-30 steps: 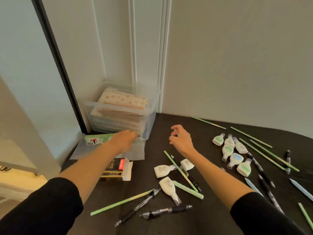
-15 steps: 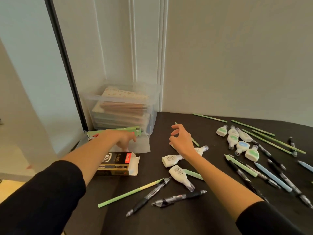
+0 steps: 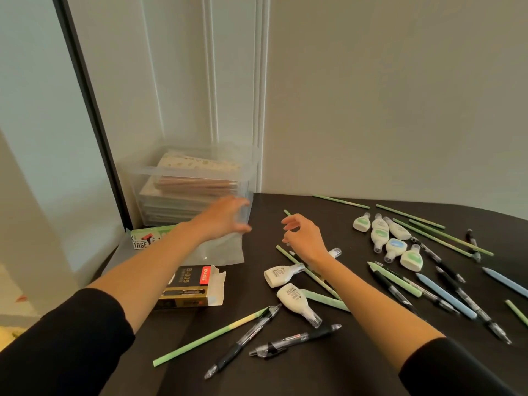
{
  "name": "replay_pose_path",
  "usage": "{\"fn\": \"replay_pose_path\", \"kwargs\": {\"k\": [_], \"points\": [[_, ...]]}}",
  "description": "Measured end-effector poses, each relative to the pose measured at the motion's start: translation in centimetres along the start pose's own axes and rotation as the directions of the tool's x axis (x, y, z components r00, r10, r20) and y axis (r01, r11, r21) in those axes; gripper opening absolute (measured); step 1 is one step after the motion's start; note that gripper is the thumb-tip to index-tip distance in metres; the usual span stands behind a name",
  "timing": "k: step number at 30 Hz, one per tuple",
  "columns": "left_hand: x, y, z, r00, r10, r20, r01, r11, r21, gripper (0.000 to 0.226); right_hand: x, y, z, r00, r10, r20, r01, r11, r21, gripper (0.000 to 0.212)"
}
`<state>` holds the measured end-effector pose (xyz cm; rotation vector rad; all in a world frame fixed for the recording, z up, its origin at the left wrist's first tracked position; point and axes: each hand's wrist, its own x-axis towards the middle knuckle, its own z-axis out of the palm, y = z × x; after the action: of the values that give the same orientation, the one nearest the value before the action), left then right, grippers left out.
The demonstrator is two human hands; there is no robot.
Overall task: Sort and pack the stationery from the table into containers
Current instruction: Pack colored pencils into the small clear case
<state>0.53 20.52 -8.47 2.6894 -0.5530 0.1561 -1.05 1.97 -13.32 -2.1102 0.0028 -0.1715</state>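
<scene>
Okay, left hand [image 3: 225, 217] was splayed, empty, at the clear bin's [image 3: 194, 170] front corner; right hand [image 3: 304, 238] hovered slack, empty, over the dark table [image 3: 265, 207] just right of it.

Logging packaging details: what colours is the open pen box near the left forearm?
The pen box is black and gold with a red label and white flaps; head view.

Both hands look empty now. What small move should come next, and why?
Probably lower the left hand onto the clear pouch near it and pinch its edge. The right hand hovers empty over a green stick, and the pouch lies flat in front of the clear bin.
</scene>
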Motion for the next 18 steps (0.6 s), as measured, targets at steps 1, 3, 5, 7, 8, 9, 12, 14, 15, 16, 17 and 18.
{"fn": "replay_pose_path", "kwargs": {"k": [1,3,5,7,8,9,12,14,15,16,17,18], "points": [[0.3,1.3,-0.2,0.991,-0.003,-0.132,-0.009,0.996,-0.091,0.059,-0.3,-0.1,-0.6,1.0,0.018,0.024,-0.019,0.999,0.05,0.038],[0.8,4.1,-0.6,0.921,-0.079,-0.382,-0.039,0.956,-0.291,0.051,-1.2,-0.3,-1.9,0.992,0.014,0.127,-0.033,0.989,0.147,0.051],[1.2,6.6,-0.3,0.832,-0.226,-0.506,-0.06,0.871,-0.487,0.044,-2.4,-0.3,-3.4,0.969,-0.027,0.245,-0.032,0.972,0.232,0.066],[1.4,8.2,0.6,0.787,-0.358,-0.502,-0.065,0.762,-0.645,0.033,-3.7,0.0,-4.7,0.949,-0.065,0.307,-0.037,0.948,0.317,0.067],[1.4,8.8,1.3,0.782,-0.421,-0.46,-0.058,0.685,-0.726,0.024,-4.2,0.3,-5.4,0.951,-0.087,0.298,-0.028,0.932,0.361,0.061],[1.4,9.5,2.0,0.785,-0.477,-0.395,-0.033,0.605,-0.796,0.015,-4.7,0.6,-6.1,0.961,-0.1,0.259,-0.012,0.917,0.4,0.052],[0.6,11.4,4.0,0.797,-0.566,-0.21,0.089,0.455,-0.886,0.03,-6.3,1.8,-8.4,0.996,-0.053,0.077,0.017,0.914,0.406,0.024],[-0.3,12.3,4.9,0.828,-0.545,-0.131,0.166,0.46,-0.872,0.039,-6.8,2.6,-9.4,1.0,-0.001,0.004,-0.001,0.915,0.405,0.023],[-0.7,12.8,5.8,0.851,-0.507,-0.137,0.195,0.547,-0.814,0.041,-7.3,3.2,-10.2,1.0,0.023,-0.006,-0.019,0.913,0.406,0.024],[-1.1,13.1,6.6,0.877,-0.448,-0.174,0.195,0.663,-0.722,0.04,-7.8,3.8,-10.8,0.999,0.042,-0.002,-0.038,0.911,0.41,0.024],[-1.6,13.2,7.2,0.907,-0.367,-0.209,0.169,0.769,-0.617,0.039,-8.1,4.2,-11.2,0.998,0.065,0.009,-0.063,0.909,0.411,0.023],[-2.2,13.9,8.1,0.944,-0.253,-0.213,0.114,0.853,-0.509,0.045,-8.7,5.0,-11.8,0.996,0.091,0.015,-0.089,0.907,0.411,0.023]]}}
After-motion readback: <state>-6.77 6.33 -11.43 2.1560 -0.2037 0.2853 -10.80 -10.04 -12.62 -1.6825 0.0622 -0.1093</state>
